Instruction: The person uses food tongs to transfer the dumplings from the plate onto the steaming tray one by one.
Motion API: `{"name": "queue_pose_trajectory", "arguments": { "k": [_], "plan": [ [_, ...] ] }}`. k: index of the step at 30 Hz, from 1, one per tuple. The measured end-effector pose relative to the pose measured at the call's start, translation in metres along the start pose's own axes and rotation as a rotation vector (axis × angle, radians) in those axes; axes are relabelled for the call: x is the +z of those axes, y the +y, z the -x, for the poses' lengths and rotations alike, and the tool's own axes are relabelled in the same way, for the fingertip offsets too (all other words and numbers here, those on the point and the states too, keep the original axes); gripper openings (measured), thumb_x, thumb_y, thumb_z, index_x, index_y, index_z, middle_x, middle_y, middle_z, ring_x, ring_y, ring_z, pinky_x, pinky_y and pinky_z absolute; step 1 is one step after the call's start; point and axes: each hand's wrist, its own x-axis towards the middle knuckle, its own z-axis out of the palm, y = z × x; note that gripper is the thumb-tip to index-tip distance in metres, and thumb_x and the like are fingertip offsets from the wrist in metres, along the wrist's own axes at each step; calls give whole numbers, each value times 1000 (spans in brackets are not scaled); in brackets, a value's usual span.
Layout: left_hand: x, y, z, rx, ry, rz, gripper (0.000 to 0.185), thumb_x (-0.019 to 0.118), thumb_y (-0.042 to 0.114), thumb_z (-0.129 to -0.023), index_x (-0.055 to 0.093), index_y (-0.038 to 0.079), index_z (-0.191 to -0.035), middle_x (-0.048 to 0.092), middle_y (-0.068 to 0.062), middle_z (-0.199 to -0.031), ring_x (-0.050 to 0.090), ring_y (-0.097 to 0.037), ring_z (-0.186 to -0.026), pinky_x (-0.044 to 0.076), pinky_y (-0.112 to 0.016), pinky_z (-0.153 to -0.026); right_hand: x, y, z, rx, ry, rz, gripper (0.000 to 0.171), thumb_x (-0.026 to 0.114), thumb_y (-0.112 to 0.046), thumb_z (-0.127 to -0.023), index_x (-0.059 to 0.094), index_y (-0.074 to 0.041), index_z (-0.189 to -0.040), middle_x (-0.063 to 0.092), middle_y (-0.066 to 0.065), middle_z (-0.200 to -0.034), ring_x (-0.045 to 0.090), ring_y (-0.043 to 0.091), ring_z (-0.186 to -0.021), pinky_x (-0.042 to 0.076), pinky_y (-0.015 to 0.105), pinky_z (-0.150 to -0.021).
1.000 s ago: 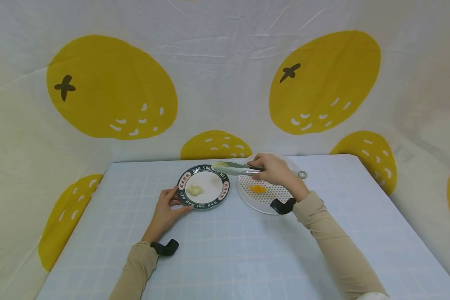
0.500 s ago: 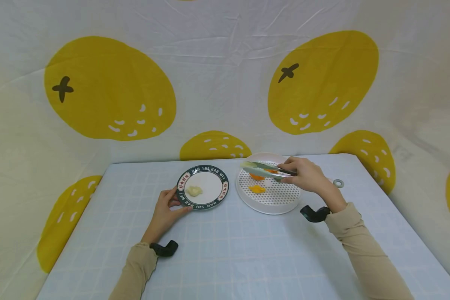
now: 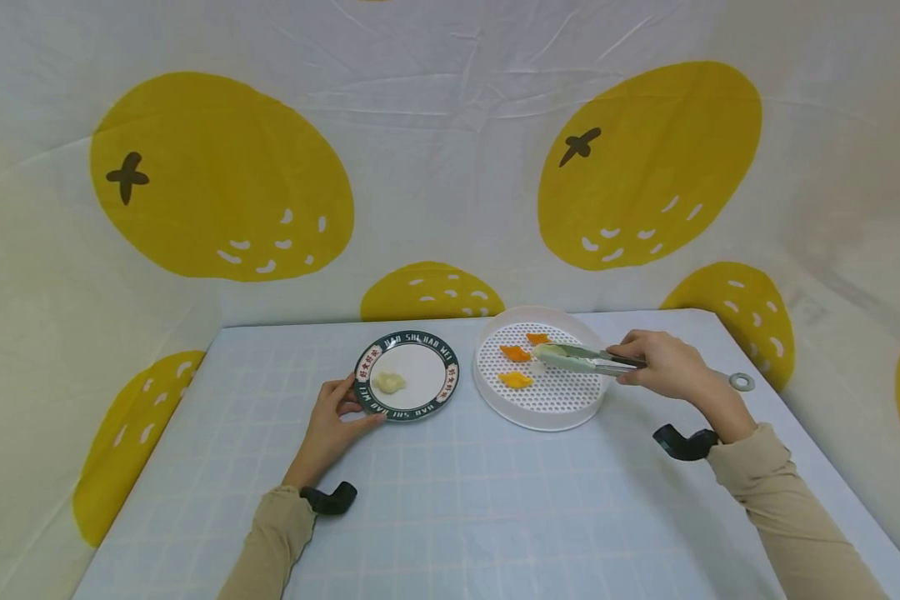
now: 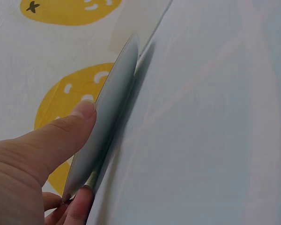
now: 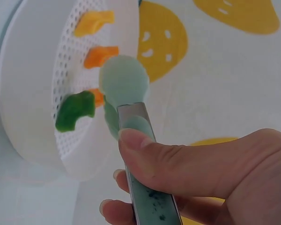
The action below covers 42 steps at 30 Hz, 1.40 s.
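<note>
My left hand (image 3: 333,425) holds the edge of a round plate (image 3: 423,367) with a dark patterned rim. In the left wrist view the thumb lies on the plate's upper side, with fingertips under its edge. One pale dumpling (image 3: 388,382) lies on the plate. My right hand (image 3: 663,367) grips tongs (image 3: 585,360) with pale green heads. Something pale yellow shows between the heads, over the white perforated steamer tray (image 3: 506,410). Orange dumplings (image 3: 515,354) and a yellow dumpling (image 3: 515,380) sit in the tray. A green dumpling (image 5: 76,110) shows in the right wrist view.
A checked light blue cloth (image 3: 435,508) covers the table. Behind it hangs a white backdrop with yellow fruit prints (image 3: 225,175). The tongs' ring end (image 3: 741,382) sticks out beyond the right wrist. The plate stands just left of the tray.
My right hand has carried the tongs rightward from above the plate's right edge to over the tray, uncovering the orange dumplings. The left hand and plate have stayed put.
</note>
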Motion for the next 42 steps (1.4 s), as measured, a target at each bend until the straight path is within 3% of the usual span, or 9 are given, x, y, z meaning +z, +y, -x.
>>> {"name": "queue_pose_trajectory", "arguments": {
  "k": [17,33,42],
  "plan": [
    [1,1,0,-6,-9,2,103,89,34,-74,31,3,-154,39,-10,-134,57,-22,-108,51,-27,-96,14,13,3,44,-71,67,43,80,-15,-80,71,-2,-120,68,12,-105,55,20,-78,46,31,-56],
    [1,3,0,2,-10,5,103,88,34,-75,31,3,-154,39,-10,-134,57,-23,-108,51,-34,-98,14,11,3,67,-104,60,46,81,-15,-78,70,0,-120,67,13,-105,54,21,-77,47,32,-57],
    [0,2,0,-7,-4,4,103,89,33,-74,31,3,-154,40,-10,-133,57,-22,-107,51,-33,-98,3,9,6,53,-106,59,47,83,-18,-77,71,0,-118,67,10,-102,54,21,-75,47,34,-55]
  ]
}}
